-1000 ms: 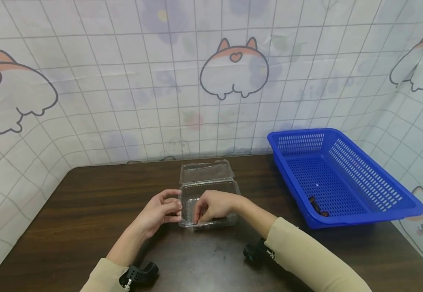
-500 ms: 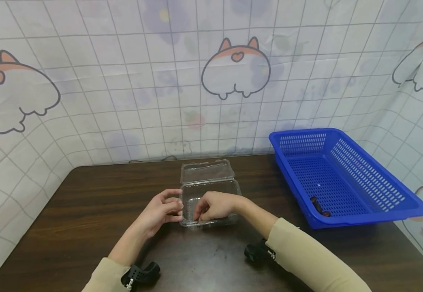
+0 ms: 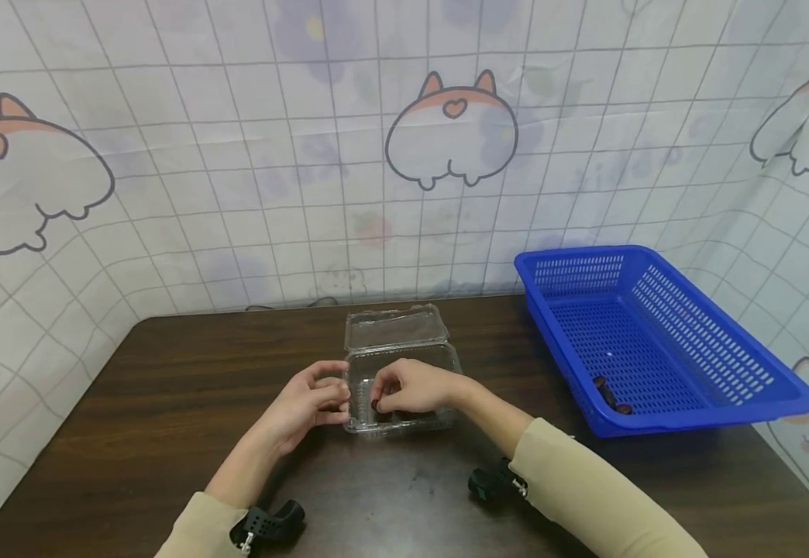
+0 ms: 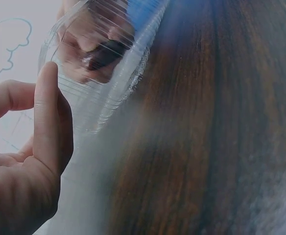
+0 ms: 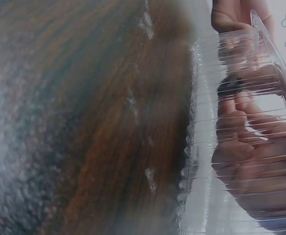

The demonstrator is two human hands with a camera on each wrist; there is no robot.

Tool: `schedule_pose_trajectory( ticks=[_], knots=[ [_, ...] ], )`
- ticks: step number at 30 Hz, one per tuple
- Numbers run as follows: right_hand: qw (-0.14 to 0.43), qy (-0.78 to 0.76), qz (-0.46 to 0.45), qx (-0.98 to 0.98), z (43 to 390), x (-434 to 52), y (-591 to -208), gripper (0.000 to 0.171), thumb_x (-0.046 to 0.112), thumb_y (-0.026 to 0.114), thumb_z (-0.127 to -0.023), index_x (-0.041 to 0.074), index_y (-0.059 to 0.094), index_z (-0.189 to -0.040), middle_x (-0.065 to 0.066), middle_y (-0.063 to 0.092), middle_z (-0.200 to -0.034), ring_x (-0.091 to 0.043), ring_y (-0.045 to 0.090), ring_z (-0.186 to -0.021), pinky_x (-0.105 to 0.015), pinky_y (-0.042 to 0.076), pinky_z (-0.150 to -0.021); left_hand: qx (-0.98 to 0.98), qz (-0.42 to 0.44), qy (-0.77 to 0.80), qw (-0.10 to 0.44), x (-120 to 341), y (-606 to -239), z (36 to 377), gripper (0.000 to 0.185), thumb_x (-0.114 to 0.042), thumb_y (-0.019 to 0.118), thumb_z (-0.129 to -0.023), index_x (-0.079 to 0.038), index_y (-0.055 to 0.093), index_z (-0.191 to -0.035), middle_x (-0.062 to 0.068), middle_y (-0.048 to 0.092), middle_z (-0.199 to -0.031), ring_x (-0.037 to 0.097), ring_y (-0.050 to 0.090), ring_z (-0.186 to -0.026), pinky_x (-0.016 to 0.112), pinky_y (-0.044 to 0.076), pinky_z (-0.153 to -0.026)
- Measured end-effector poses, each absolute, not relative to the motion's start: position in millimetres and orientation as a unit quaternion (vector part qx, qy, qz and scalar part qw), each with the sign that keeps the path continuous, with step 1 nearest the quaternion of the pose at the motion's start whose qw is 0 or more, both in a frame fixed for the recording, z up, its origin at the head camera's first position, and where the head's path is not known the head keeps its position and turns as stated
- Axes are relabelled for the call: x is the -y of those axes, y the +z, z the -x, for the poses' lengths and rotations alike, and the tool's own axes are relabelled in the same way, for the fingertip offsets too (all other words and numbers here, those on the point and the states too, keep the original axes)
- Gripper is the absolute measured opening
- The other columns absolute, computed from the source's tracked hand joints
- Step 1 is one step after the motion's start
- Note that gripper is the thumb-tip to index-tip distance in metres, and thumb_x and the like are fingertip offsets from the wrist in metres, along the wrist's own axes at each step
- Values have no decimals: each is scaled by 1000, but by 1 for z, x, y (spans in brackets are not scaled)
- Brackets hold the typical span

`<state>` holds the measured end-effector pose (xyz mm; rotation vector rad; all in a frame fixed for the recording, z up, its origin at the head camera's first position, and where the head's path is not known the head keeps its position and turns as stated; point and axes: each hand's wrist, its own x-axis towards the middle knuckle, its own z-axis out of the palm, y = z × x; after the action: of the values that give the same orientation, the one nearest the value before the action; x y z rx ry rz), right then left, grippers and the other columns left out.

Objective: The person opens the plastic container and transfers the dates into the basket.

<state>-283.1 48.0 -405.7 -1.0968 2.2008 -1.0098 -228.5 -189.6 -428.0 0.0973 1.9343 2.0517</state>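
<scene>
A clear plastic clamshell container [image 3: 361, 426] stands on the dark wood table, its lid [image 3: 397, 329] folded back towards the wall. My left hand [image 3: 307, 403] is at its left side, fingertips touching the rim and outer wall. In the left wrist view, one finger [image 4: 47, 112] of this hand stands nearly straight against the clear wall. My right hand [image 3: 414, 387] reaches inside and pinches a dark brown date [image 3: 375, 404] between thumb and fingers. Through the ribbed plastic, the left wrist view shows the glossy date [image 4: 104, 56] at those fingertips.
A blue perforated basket [image 3: 662, 418] stands at the right of the table [image 3: 188, 387], with several dark brown dates [image 3: 608, 394] in its near left corner. Both wrists wear black straps with camera mounts [image 3: 268, 523]. A patterned tile-print sheet [image 3: 293, 194] covers the wall behind.
My right hand has risen slightly inside the container, and the date between its fingertips now shows. The left hand has stayed at the container's side.
</scene>
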Motion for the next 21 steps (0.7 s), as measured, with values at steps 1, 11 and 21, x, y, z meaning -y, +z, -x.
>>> schedule_pose_trajectory(
  ticks=[1, 11, 21],
  knots=[
    [233, -376, 396, -805, 284, -48, -406, 10, 10, 64, -95, 9, 72, -101, 5, 66, -83, -9, 58, -73, -24, 49, -67, -676, -35, 718, 160, 190, -427, 229, 52, 0, 60, -98, 4, 38, -145, 7, 60, -95, 17, 63, -76, 33, 62, -74],
    [211, -479, 326, -787, 281, -52, -403, 13, 10, 60, -98, 6, 68, -107, 0, 65, -92, -13, 59, -76, -26, 51, -68, -674, -35, 719, 165, 190, -428, 228, 53, 0, 60, -99, 5, 37, -147, 7, 59, -95, 17, 62, -77, 33, 61, -75],
    [232, -575, 253, -743, 274, -63, -390, 18, 9, 58, -99, 0, 66, -113, -3, 56, -80, -15, 48, -65, -27, 38, -54, -668, -35, 724, 167, 190, -427, 228, 54, 2, 59, -99, 6, 35, -147, 6, 60, -94, 17, 63, -76, 33, 62, -74]
  ],
)
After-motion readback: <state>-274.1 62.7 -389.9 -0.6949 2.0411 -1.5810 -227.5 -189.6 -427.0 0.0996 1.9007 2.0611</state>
